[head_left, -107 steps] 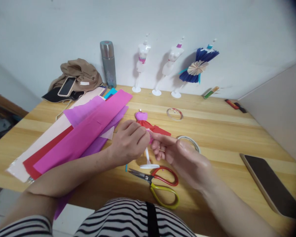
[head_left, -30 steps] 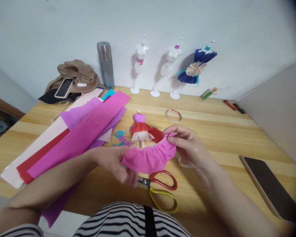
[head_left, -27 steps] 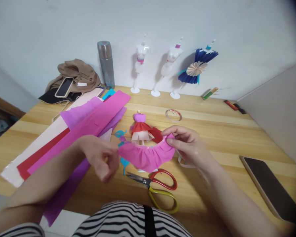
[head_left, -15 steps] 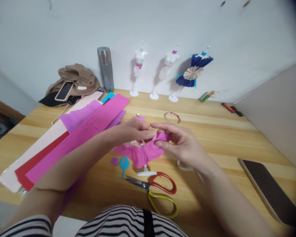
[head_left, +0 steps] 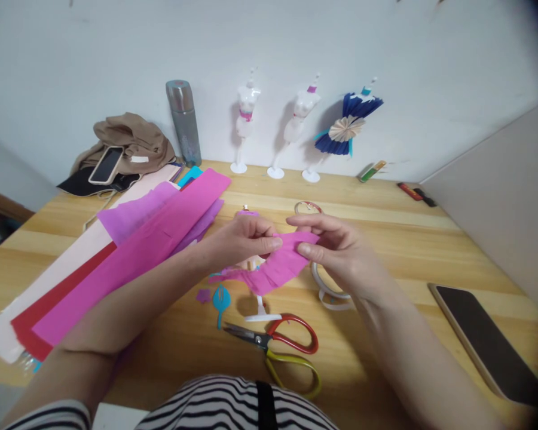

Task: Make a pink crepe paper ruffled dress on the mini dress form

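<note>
Between my two hands stretches a pink crepe paper strip, its lower edge gathered into folds. My left hand is closed, pinching the upper edge between thumb and forefinger. The right end sits between the thumb and fingers of my right hand, whose forefinger is raised off the paper. Behind the strip a small dress-form figure is mostly hidden; its white base shows below. Nearer me lie scissors with one red and one yellow-green handle. A blue leaf-shaped cutout and a purple flower cutout are at the left.
Colored crepe sheets cover the left side. Along the wall stand a thermos and miniature mannequins, one in a blue paper dress. A tape roll lies beside my right hand, a phone farther right.
My right hand has moved slightly right, and the strip's right end is now flatter and more spread out. My left hand keeps its pinch. The camera view has shifted a little.
</note>
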Demonstrator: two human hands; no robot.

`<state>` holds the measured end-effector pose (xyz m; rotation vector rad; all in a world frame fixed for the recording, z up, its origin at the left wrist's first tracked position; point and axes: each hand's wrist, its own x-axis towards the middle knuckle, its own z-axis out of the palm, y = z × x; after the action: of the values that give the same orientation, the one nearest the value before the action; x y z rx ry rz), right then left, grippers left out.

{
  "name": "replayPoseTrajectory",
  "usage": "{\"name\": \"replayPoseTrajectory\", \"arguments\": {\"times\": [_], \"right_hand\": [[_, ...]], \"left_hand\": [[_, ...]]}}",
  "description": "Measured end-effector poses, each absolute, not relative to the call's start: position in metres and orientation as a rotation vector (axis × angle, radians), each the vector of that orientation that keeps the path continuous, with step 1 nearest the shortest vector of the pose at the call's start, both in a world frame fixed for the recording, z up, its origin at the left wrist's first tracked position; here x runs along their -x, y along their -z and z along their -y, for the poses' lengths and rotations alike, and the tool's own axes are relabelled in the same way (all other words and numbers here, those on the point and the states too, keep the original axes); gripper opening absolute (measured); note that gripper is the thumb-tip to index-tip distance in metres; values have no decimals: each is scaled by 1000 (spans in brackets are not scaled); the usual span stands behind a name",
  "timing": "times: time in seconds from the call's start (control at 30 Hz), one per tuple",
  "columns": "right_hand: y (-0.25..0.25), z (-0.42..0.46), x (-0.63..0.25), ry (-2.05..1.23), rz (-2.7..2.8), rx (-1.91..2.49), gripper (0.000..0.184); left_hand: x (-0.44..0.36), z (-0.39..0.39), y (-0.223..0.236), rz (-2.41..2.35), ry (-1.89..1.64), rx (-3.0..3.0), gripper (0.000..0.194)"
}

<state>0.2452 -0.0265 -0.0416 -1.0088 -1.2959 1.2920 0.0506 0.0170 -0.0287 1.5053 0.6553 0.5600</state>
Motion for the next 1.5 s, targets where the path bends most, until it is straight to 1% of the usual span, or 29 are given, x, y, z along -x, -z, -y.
{"name": "replayPoseTrajectory", "arguments": {"times": [0.07,0.17,0.23,0.33,0.47,0.53,0.63,0.8,0.9,1.0,1.17,1.4,1.5], "right_hand": [[42,26,-246,-1171,1262,1043,28],[41,26,-247,-947,1241,1085,23],[40,25,-249,-884,1213,1082,19],[40,24,-252,-992,1146,1066,19],[43,26,-250,-1384,1131,1033,41],[45,28,-246,-1485,1165,1025,44],[49,31,-238,-1488,1169,1044,40],[51,26,-236,-1351,1141,1046,37],[51,22,-240,-1298,1115,1084,35],[48,20,-244,-1374,1060,1072,35],[42,19,-244,-1626,969,969,45],[43,21,-245,-1613,997,984,45],[47,24,-242,-1604,1098,968,40]], "left_hand": [[-49,-17,25,-644,-589,-1487,25],[-48,-17,24,-644,-640,-1419,24],[-48,-18,24,-654,-656,-1371,26],[-49,-20,26,-655,-651,-1313,28],[-48,-23,31,-659,-720,-1257,31],[-48,-24,33,-674,-758,-1242,33],[-48,-25,34,-698,-781,-1249,33],[-49,-23,35,-715,-746,-1298,28],[-51,-22,37,-702,-728,-1375,29],[-50,-22,40,-697,-720,-1441,28],[-49,-24,43,-709,-711,-1407,28],[-49,-26,40,-682,-742,-1280,28],[-49,-26,42,-663,-750,-1160,35]]}}
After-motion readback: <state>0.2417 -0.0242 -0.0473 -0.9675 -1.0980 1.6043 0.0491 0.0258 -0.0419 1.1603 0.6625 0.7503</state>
